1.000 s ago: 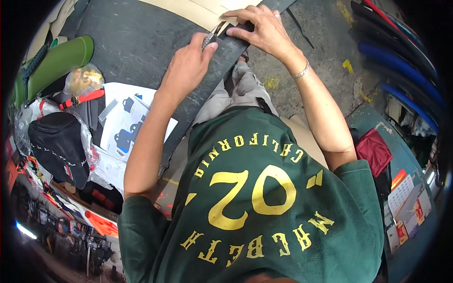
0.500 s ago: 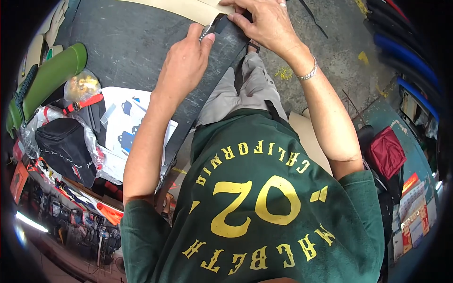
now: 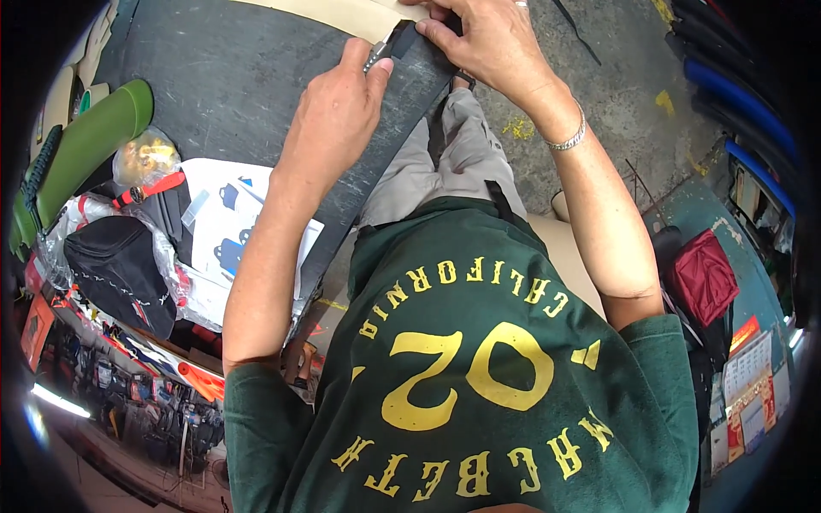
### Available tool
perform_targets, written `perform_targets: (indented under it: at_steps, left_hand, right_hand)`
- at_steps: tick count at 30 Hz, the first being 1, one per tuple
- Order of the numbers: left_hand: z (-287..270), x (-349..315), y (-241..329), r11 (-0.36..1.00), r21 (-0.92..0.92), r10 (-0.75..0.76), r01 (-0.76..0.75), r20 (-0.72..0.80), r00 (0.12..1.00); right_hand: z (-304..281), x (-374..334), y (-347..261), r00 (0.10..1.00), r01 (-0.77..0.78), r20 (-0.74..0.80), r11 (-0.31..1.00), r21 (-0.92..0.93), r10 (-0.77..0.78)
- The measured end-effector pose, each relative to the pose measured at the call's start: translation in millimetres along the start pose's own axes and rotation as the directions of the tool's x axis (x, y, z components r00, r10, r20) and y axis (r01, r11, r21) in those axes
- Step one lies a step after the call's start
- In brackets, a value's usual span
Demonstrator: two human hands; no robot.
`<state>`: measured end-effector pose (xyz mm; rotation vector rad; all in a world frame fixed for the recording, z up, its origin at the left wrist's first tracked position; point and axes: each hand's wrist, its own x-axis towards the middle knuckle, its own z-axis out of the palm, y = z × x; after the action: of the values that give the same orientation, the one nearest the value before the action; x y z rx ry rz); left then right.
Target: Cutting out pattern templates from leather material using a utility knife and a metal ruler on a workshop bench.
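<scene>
My left hand point(image 3: 329, 115) is closed around a cutter knife point(image 3: 376, 56) with a grey handle. Its dark tip meets the edge of a beige sheet point(image 3: 342, 17) at the top of the view. Close beside that tip, my right hand point(image 3: 487, 38) has its fingers curled over the end of the sheet, the thumb bent down by a small black piece point(image 3: 405, 40). The view's upper edge cuts off the far part of the sheet and some of the right fingers. Under both lies a dark, scuffed tabletop point(image 3: 222, 77).
On the table's left are printed paper sheets point(image 3: 214, 222), a black pouch point(image 3: 120, 265), a bag of yellow bits point(image 3: 147, 158) and a green roll point(image 3: 94, 145). A maroon pouch point(image 3: 703, 275) rests on a green surface at the right. Concrete floor point(image 3: 590, 94) shows beyond the table edge.
Both hands hold nearly the same place and grip. The whole view has shifted slightly; the knife remains at the sheet's edge.
</scene>
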<state>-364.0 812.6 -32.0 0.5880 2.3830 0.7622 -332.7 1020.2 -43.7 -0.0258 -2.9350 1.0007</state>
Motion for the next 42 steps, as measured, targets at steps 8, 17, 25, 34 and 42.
perform_targets:
  at_steps: [8,17,25,34,42]
  left_hand:
    - [-9.0,3.7,15.3,0.957,0.268,0.111,-0.111,0.014,0.994]
    - [-5.6,7.5,17.1,0.916,0.377,0.130,-0.138,0.047,0.990]
    - [-6.2,9.4,10.8,0.905,0.399,0.133,-0.149,0.066,0.989]
    - [-5.4,8.2,6.7,0.901,0.403,0.147,-0.162,0.068,0.987]
    - [-6.2,6.8,3.9,0.907,0.386,0.149,-0.167,0.075,0.986]
  right_hand:
    - [-9.9,9.1,-10.8,0.985,-0.141,0.103,0.990,0.033,0.137]
    - [-6.6,13.9,-10.1,0.975,-0.197,0.116,0.980,0.031,0.192]
    - [-11.7,13.7,-16.0,0.973,-0.202,0.113,0.979,0.005,0.201]
    - [-13.0,13.1,-18.1,0.969,-0.214,0.128,0.977,0.016,0.211]
    - [-11.9,12.0,-18.0,0.972,-0.216,0.106,0.976,0.030,0.212]
